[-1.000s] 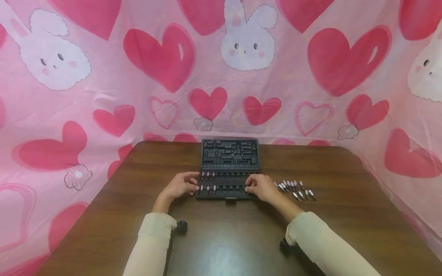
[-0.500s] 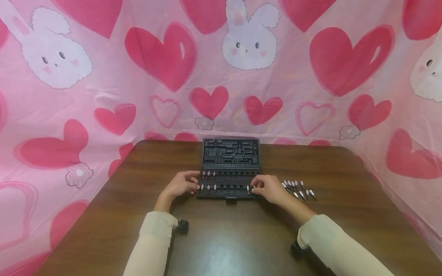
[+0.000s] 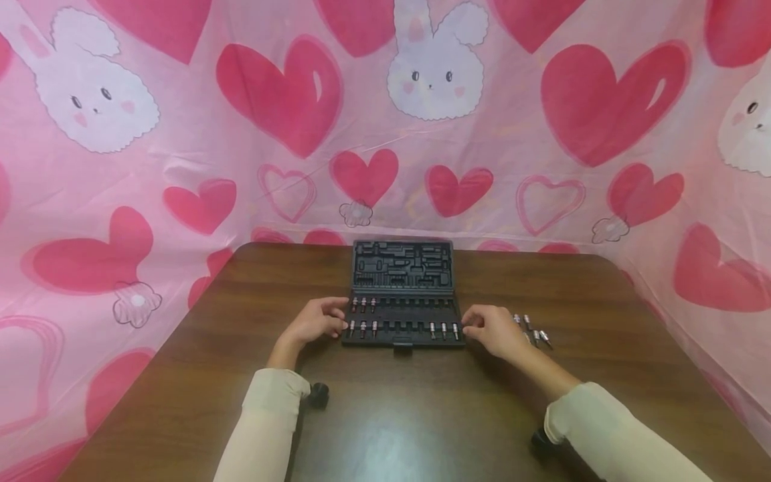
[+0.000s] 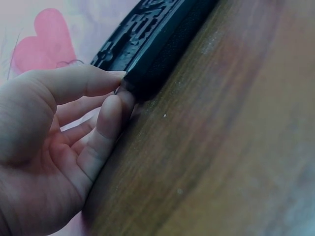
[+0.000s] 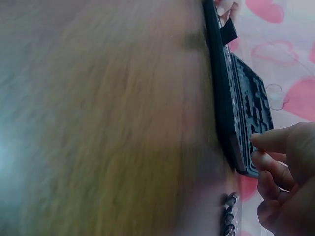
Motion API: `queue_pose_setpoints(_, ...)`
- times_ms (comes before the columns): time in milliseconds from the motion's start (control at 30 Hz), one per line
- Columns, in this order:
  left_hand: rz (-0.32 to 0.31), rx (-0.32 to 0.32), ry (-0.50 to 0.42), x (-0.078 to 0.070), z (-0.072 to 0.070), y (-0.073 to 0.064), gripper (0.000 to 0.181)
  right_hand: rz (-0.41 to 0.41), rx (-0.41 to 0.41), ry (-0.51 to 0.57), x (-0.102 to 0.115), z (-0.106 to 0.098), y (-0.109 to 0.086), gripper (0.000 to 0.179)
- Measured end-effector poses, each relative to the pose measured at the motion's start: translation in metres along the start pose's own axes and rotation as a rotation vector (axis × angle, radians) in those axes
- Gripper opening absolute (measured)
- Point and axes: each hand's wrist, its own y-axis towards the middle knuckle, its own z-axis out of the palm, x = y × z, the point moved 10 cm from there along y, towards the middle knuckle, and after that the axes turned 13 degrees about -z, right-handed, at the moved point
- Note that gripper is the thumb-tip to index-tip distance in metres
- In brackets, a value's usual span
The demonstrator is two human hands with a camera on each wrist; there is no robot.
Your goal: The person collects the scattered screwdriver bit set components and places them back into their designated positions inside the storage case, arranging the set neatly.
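Observation:
A black plastic case (image 3: 403,345) lies open on the table, lid raised at the back. Bit sockets stand in its slots: three in the back row at left (image 3: 363,304), three below them (image 3: 363,330), and three at the front row's right end (image 3: 444,331). My left hand (image 3: 314,323) grips the case's left edge, thumb and forefinger at its corner (image 4: 133,78). Beside the right edge is my right hand (image 3: 490,329), fingers loosely bent, close to the rightmost bit socket. Nothing shows between its fingertips (image 5: 258,140).
Several loose bit sockets (image 3: 545,338) lie right of the case, partly hidden behind the right hand. The wooden table (image 3: 385,415) ends at a pink curtain (image 3: 500,140) with hearts and rabbits. Slots (image 3: 400,328) run along the front row's middle.
My right hand has moved right along the front row to the case's right edge, uncovering bit sockets in the right-end slots. My left hand stays at the left edge.

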Motion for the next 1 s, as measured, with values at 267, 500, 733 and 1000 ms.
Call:
queue_pose_setpoints(267, 0.002, 0.001, 0.007, 0.003, 0.000, 0.003, 0.050, 0.061, -0.011, -0.048, -0.015, -0.013, -0.014, 0.008)
queue_pose_setpoints(500, -0.006, -0.004, 0.005, 0.002, -0.001, 0.002, 0.050, 0.080, -0.011, -0.064, -0.027, -0.022, -0.025, 0.010)
queue_pose_setpoints(733, -0.001, 0.002, 0.004, 0.003, 0.000, 0.003, 0.050, 0.076, 0.005, -0.144, -0.035, -0.028, -0.033, 0.013)
queue_pose_setpoints(1000, -0.008, 0.001, 0.019, 0.003, -0.001, 0.003, 0.051, 0.058, -0.011, -0.213, -0.042, -0.037, -0.042, 0.016)
